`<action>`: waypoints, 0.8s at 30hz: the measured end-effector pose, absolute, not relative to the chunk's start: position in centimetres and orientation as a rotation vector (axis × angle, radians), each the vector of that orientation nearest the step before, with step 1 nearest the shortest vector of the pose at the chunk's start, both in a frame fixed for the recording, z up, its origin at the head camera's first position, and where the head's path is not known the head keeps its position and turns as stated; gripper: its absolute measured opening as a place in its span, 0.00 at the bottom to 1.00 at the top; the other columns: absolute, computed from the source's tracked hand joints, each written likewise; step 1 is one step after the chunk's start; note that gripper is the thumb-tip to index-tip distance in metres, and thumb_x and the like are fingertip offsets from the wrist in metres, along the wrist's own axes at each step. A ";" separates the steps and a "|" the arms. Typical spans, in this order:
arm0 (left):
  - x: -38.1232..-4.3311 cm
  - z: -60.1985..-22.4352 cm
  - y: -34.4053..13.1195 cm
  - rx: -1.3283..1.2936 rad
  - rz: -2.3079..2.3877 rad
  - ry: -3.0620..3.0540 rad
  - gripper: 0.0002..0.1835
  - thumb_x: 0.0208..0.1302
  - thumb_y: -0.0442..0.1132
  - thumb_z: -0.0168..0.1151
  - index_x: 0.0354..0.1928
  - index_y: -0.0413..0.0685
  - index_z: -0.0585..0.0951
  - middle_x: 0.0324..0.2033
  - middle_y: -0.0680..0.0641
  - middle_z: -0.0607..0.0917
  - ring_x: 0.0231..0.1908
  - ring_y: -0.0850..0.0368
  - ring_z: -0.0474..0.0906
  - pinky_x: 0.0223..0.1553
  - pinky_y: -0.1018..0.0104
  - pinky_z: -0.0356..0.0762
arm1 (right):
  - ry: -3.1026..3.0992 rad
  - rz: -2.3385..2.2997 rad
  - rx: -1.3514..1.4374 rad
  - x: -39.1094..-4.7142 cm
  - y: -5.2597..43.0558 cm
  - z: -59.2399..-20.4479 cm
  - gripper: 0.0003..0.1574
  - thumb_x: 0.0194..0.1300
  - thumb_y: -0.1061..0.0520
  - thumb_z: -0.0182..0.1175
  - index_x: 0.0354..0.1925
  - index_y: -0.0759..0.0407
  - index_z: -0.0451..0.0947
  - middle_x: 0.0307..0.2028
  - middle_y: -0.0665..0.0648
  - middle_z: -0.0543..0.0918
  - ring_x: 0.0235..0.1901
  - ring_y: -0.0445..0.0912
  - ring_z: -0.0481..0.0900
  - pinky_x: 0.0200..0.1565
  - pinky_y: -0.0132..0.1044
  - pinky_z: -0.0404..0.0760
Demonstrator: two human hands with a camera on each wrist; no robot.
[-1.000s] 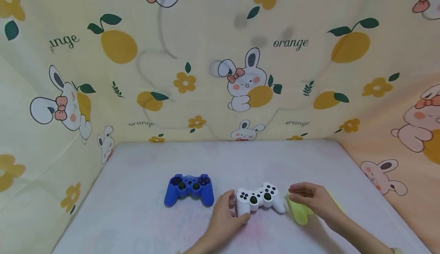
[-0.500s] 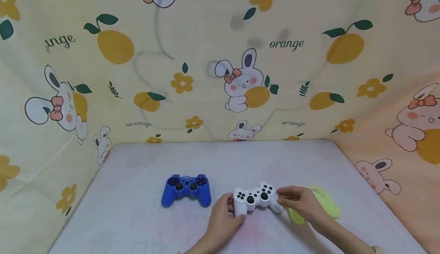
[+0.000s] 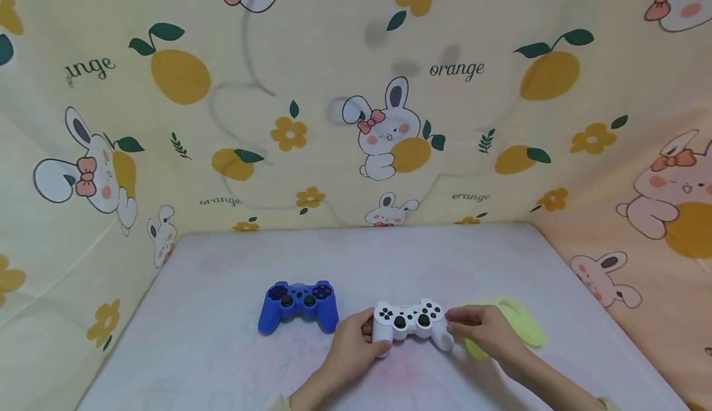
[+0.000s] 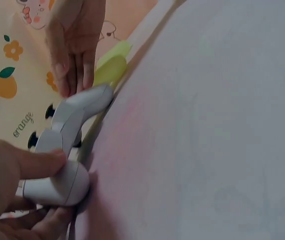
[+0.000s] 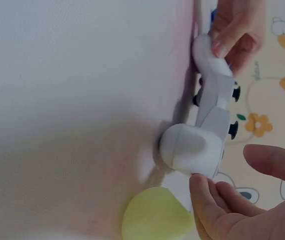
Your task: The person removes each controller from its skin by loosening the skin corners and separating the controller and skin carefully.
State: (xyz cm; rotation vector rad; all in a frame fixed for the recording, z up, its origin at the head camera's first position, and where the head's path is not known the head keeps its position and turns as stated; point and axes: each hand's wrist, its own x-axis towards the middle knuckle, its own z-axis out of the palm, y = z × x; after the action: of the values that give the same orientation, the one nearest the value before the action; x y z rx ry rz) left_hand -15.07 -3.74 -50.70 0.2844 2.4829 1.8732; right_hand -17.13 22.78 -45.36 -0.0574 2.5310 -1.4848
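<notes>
A white game controller [image 3: 411, 319] with black sticks and buttons lies face up on the table. My left hand [image 3: 350, 344] grips its left handle, the thumb on the near side and the fingers curled beneath, as the left wrist view shows. At its right end, my right hand [image 3: 489, 332] touches the handle with its fingertips; the thumb stands apart from it in the right wrist view. Under and behind that hand lies a yellow-green thing [image 3: 523, 323] with smooth rounded lobes, partly hidden. To the left a blue game controller [image 3: 298, 305] lies face up, near my left hand.
The white table [image 3: 222, 368] carries faint pinkish stains. Cream cloth walls [image 3: 334, 59] printed with rabbits, oranges and flowers enclose its back, left and right sides.
My right hand has moved left from above the yellow-green thing to the white controller's right end. My left hand stays at the left handle. The head view has shifted slightly.
</notes>
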 end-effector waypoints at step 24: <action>-15.6 -50.9 -3.9 0.347 1.897 2.404 0.36 0.52 0.28 0.74 0.63 0.25 0.70 0.45 0.40 0.84 0.40 0.57 0.83 0.39 0.70 0.80 | 2.430 -1.648 0.080 -16.5 23.0 -45.4 0.17 0.58 0.62 0.69 0.46 0.70 0.83 0.48 0.63 0.83 0.43 0.48 0.81 0.43 0.36 0.80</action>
State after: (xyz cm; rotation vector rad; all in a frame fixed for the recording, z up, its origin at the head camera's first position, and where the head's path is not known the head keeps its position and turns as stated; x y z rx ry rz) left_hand -15.57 -3.91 -50.89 0.3473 2.4042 1.8968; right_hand -16.52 23.01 -45.42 0.0800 2.4300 -1.6476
